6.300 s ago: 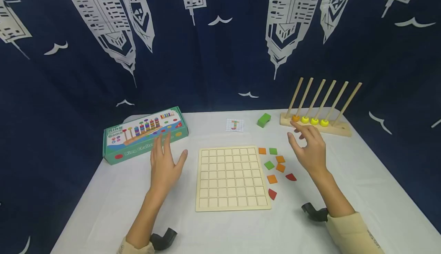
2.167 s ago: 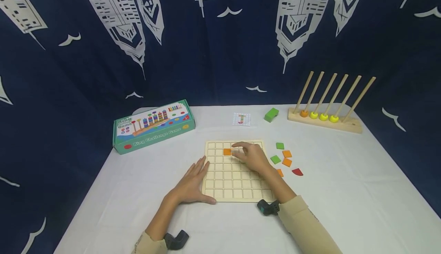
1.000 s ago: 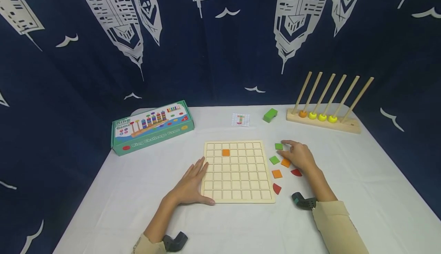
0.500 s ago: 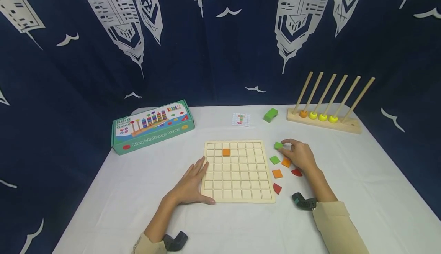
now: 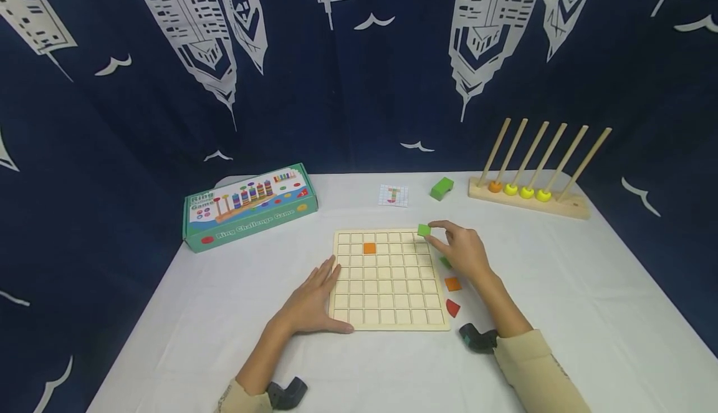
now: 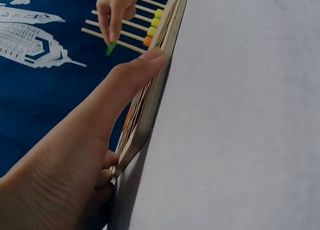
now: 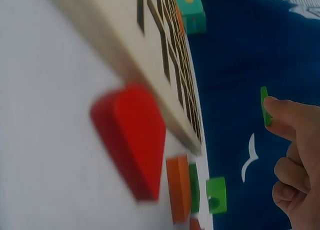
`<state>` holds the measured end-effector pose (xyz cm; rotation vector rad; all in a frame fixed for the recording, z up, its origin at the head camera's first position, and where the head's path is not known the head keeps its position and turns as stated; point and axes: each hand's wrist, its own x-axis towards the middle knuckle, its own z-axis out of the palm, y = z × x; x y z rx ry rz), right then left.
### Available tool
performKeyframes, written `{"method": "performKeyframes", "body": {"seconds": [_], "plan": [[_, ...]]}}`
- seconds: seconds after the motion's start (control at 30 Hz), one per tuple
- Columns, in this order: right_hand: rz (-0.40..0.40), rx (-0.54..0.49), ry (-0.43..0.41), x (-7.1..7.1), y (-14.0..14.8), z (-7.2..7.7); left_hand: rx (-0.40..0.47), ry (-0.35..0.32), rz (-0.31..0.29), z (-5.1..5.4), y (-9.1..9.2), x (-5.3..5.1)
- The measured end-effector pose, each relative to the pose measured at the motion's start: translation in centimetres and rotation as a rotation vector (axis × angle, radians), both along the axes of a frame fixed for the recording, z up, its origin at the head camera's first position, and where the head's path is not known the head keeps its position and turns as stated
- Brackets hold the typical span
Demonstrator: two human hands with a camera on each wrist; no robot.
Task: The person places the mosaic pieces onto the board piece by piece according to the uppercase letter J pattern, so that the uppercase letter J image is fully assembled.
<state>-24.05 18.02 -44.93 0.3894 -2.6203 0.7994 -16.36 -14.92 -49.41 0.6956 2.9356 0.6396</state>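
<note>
Green tile [image 5: 424, 230] shifted leftward, white tabletop [image 5: 213, 313], patterned navy curtain [image 5: 359, 101]

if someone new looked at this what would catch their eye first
Probably the dark blue cloth across the back, printed with upside-down white buildings. Next, the right hand, pinching a green tile near the far right corner of the pale grid board, which holds one orange tile. The peg stand at the table's far right might follow.

A navy cloth [image 5: 359, 95] printed with white buildings [image 5: 493, 2] hangs behind a white-covered table [image 5: 381, 369].
</note>
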Motion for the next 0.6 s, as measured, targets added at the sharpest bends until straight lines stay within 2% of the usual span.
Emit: {"method": "performKeyframes", "body": {"seconds": [0.2, 0.37, 0.5, 0.6], "plan": [[0.055, -0.029, -0.023, 0.0, -2.0, 0.3, -0.009, -0.005, 0.007, 0.1, 0.3, -0.4], [0.096, -0.058, -0.032, -0.5, -3.8, 0.4, -0.007, 0.004, 0.0, 0.1, 0.5, -1.5], [0.1, -0.084, -0.047, -1.1, -5.3, 0.0, 0.0, 0.0, 0.01, 0.0, 0.7, -2.3], [0.09, -0.092, -0.086, -1.5, -6.0, -0.8, 0.013, -0.002, 0.005, -0.3, 0.8, -2.5]]}}
